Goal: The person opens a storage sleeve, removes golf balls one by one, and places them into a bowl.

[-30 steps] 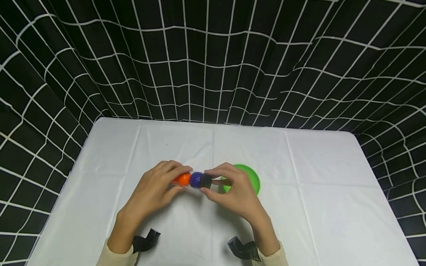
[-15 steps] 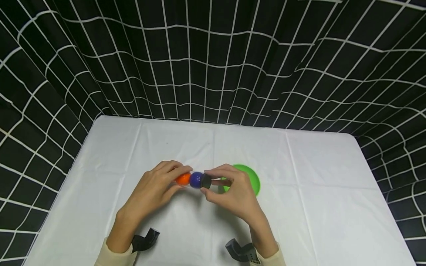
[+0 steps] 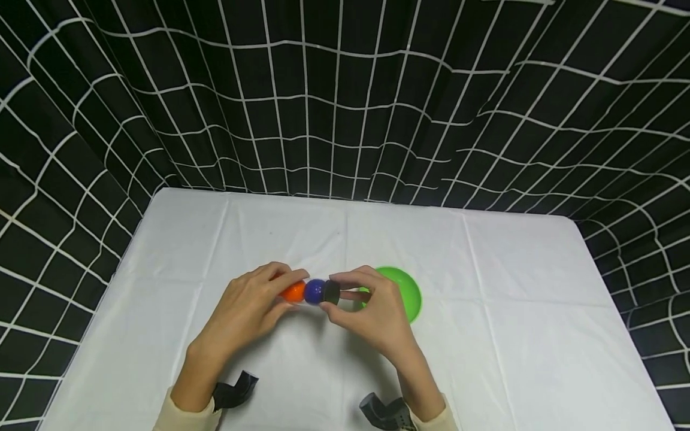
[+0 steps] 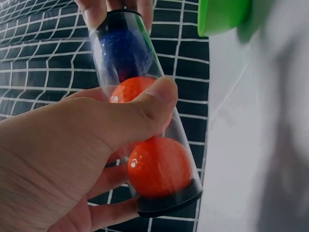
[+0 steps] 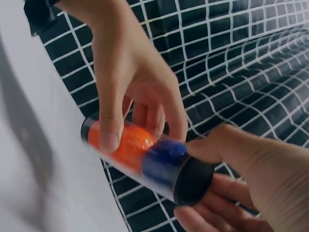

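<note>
A clear tube [image 4: 152, 70] with black ends is held sideways above the table. Inside it sit two orange balls [image 4: 159, 166] and a blue ball [image 3: 314, 291]. My left hand [image 3: 245, 308] grips the tube's body around the orange balls, its thumb across the clear wall. The right hand [image 3: 380, 311] pinches the black cap [image 5: 194, 181] beside the blue ball, thumb on the near side and fingers on the far side. In the left wrist view the cap sits at the tube's end, and the other black end [image 4: 170, 205] lies by the left fingers.
A green bowl [image 3: 411, 293] rests on the white-covered table [image 3: 539, 335], partly hidden behind the right hand. A black curtain with a white grid [image 3: 345, 108] surrounds the table's back and sides. Each wrist carries a black camera mount [image 3: 237, 390].
The tube and right hand have shifted slightly left. My right wrist has swung a little to the left, while both hands keep their hold.
</note>
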The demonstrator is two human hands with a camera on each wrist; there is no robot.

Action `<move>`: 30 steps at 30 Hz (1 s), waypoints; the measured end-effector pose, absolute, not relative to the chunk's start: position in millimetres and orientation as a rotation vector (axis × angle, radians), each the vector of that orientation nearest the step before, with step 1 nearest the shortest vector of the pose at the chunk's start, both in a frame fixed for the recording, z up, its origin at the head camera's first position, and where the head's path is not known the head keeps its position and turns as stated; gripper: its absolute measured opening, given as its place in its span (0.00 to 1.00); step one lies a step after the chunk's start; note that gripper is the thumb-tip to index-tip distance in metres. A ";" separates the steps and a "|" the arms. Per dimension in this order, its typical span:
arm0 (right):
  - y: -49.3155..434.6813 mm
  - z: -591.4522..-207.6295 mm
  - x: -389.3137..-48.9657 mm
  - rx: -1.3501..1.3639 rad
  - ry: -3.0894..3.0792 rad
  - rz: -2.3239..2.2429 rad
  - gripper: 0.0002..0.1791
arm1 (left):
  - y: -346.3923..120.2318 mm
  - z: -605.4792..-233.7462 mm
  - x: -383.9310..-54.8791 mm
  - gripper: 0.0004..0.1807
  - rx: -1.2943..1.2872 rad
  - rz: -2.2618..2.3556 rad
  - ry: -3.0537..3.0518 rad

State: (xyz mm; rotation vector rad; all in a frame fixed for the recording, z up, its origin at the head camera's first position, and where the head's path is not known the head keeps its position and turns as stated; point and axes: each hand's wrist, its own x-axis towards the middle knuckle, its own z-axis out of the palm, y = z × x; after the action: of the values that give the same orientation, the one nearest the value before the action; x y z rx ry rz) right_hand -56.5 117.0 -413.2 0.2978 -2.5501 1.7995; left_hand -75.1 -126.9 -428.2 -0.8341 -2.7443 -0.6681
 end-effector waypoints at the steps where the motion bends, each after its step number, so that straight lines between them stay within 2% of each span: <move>1: 116.8 -413.1 -56.3 0.302 -2.548 1.808 0.22 | -127.3 -427.7 -74.9 0.26 -0.833 -0.664 -2.745; 9: 122.1 -412.2 -57.1 0.415 -2.523 1.836 0.22 | -129.8 -423.9 -75.6 0.28 -0.865 -0.667 -2.717; 22: 115.3 -414.7 -56.2 0.346 -2.510 1.826 0.21 | -132.9 -424.7 -73.5 0.28 -0.852 -0.643 -2.718; 30: 119.9 -412.8 -57.5 0.444 -2.517 1.877 0.22 | -134.0 -421.6 -72.4 0.27 -0.860 -0.656 -2.717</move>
State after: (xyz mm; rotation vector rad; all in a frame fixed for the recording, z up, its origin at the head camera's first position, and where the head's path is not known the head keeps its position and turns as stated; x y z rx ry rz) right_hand -57.5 119.9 -412.8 0.4440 -2.5174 1.8770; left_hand -72.4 -134.0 -421.6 -0.8599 -2.7174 -0.6561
